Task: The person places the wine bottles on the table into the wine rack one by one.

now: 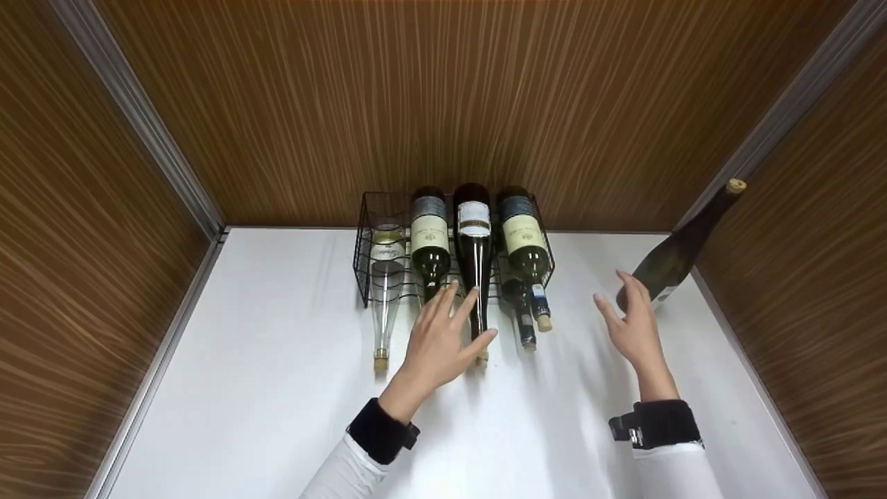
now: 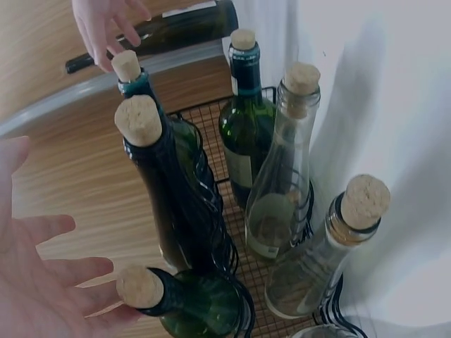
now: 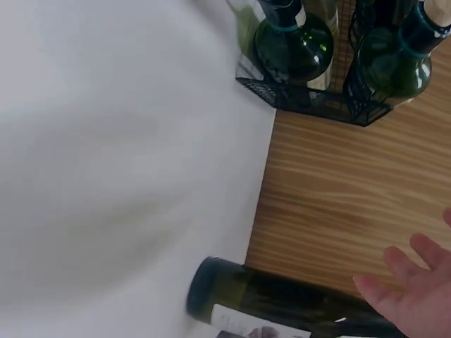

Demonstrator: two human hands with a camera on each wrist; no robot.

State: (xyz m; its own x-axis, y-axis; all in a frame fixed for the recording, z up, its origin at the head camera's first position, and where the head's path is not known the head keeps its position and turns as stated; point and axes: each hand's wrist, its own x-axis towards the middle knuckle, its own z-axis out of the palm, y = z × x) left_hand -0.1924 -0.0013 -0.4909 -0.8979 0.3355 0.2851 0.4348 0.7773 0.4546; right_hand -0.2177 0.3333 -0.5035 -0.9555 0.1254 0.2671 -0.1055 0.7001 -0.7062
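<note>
My left hand is spread over the necks of corked wine bottles that lie in a black wire rack. Its fingers overlap a green bottle with a cream label and a long dark bottle in the head view. The left wrist view shows the fingertips close to the cork of a green bottle, and nothing in the palm. My right hand, its fingers extended, is beside a dark corked bottle standing upright outside the rack. The fingertips overlap that bottle's lower left side in the head view.
Clear glass bottles and another green bottle are also in the rack. The white tabletop meets a wood-grain panel behind the rack. Similar panels with grey metal edging enclose the left and right sides.
</note>
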